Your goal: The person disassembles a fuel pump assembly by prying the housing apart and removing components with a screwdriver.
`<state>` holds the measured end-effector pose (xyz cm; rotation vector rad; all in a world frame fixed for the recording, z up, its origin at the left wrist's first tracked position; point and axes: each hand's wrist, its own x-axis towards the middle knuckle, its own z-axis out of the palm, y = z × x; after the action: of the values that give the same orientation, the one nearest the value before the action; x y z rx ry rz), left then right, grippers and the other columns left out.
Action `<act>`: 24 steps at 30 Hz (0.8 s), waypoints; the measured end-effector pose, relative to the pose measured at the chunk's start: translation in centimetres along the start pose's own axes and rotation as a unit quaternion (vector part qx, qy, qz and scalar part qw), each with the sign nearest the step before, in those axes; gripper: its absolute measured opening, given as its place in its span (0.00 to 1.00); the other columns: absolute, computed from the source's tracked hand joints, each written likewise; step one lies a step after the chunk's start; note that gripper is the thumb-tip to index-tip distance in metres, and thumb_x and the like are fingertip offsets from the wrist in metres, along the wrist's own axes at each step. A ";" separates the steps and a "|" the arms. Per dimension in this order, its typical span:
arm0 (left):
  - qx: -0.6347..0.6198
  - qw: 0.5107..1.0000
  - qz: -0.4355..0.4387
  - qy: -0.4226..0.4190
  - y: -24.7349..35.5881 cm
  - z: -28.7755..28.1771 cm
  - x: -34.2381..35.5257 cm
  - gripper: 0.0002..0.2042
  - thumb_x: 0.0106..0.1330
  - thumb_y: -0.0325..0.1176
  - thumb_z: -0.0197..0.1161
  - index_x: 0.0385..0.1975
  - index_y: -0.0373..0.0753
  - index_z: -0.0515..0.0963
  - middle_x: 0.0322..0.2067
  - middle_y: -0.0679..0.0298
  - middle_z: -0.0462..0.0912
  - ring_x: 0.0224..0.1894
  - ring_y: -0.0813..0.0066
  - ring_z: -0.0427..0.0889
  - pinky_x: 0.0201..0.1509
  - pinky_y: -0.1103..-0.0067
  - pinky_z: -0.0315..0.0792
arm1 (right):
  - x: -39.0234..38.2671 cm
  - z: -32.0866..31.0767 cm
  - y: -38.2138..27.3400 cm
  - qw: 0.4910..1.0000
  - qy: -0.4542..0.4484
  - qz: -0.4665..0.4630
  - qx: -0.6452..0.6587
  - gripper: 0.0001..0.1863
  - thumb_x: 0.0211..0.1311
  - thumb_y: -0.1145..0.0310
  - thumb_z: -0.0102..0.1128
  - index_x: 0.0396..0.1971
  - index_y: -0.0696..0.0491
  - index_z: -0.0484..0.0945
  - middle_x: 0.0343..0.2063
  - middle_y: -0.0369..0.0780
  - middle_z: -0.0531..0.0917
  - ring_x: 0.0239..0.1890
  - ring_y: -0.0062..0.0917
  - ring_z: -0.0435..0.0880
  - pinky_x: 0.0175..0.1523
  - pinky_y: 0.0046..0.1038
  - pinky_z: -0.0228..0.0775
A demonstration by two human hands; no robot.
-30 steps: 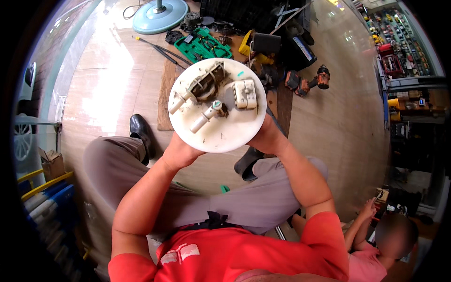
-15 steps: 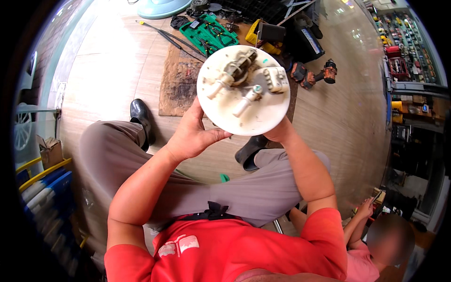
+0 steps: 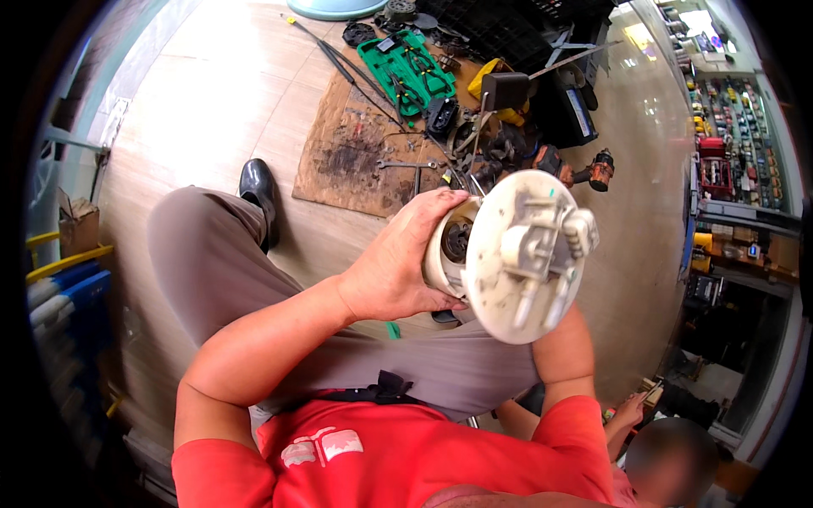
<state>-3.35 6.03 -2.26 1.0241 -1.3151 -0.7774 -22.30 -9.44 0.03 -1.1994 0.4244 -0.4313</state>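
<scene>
A white plastic fuel pump module (image 3: pixel 494 262) is held up in front of me, tilted so that its round flange faces right and up. Pipe stubs and a grey-white connector stick out of the flange, and dark parts show inside its cylindrical body. My left hand (image 3: pixel 389 258) is wrapped round that body, thumb on the near side. My right forearm (image 3: pixel 565 347) reaches up behind the flange, which hides the right hand and its fingers.
A stained board (image 3: pixel 334 157) on the tiled floor bears a wrench (image 3: pixel 402 164) and loose dark parts. Beyond lie a green tool case (image 3: pixel 381 63) and a black crate (image 3: pixel 491 34). An orange-black power drill (image 3: pixel 601 169) lies to the right. Another person (image 3: pixel 625 415) sits at lower right.
The module has moved right and nearer and turned, so its flange now stands on edge and its body shows. My left hand has shifted onto the body; my right hand has gone behind the flange.
</scene>
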 end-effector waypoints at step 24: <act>0.228 0.959 -0.008 0.166 0.1 0.1 0.0 0.58 0.34 0.37 0.82 0.68 0.32 0.50 0.59 0.42 0.63 0.61 0.42 0.64 0.64 0.60 0.61 | 1.1 0.8 3.4 0.906 -0.040 -0.169 -0.386 0.49 0.46 0.52 0.76 0.67 0.54 0.61 0.66 0.40 0.65 0.69 0.31 0.59 0.74 0.36 0.43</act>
<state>-3.47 6.08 -2.24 1.4620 -1.2156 -0.2910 -20.61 -8.39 -3.01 -2.0768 0.3190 -0.5264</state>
